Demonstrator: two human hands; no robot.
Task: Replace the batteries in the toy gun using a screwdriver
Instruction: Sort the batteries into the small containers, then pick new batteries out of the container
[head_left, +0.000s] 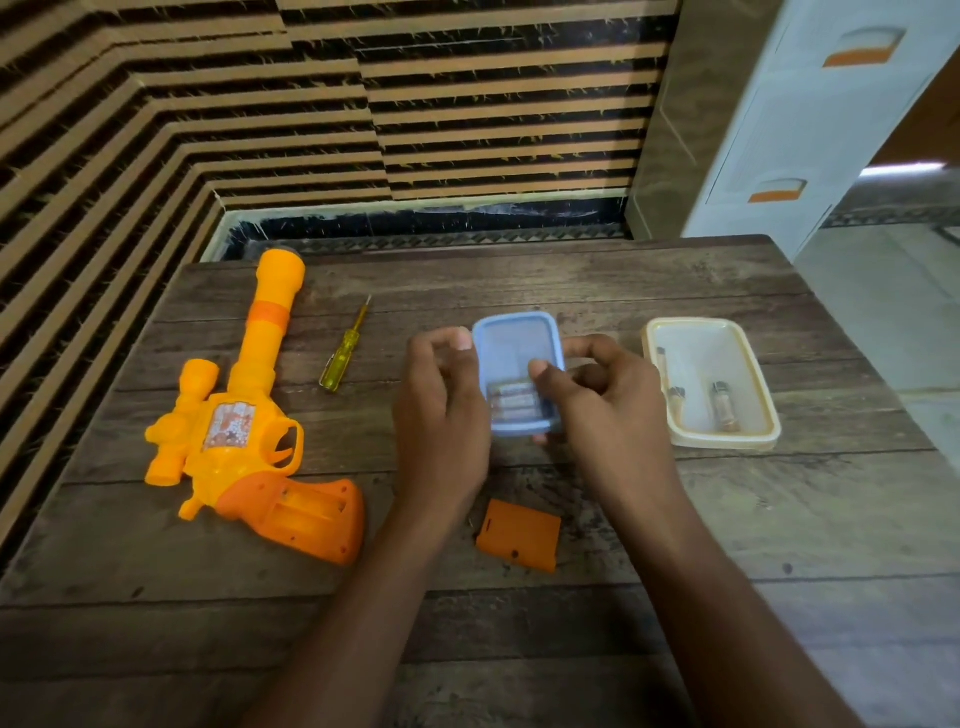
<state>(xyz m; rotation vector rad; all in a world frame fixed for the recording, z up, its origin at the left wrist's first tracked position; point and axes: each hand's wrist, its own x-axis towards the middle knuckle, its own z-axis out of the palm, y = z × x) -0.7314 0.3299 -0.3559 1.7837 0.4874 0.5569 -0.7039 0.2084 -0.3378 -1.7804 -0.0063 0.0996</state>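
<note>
Views: one, the camera worn on my head.
Vantage: above the near edge of the wooden table (623, 280), looking forward and down.
Facing: toward the striped wall (208, 130) beyond the far edge, with a white drawer cabinet (810, 130) at upper right.
Nearness: close; my forearms enter from the bottom, and my left hand (441, 395) and right hand (608, 400) hold the blue lidded box (514, 348) mid-frame.
Spread: wide-angle, taking in the toy gun (244, 431) at left through the cream tub (711, 384) at right.

The left hand (441, 395) and right hand (597, 400) grip a blue lidded box (514, 343) holding batteries (511, 402). The toy gun (244, 431) lies to the left.
</note>
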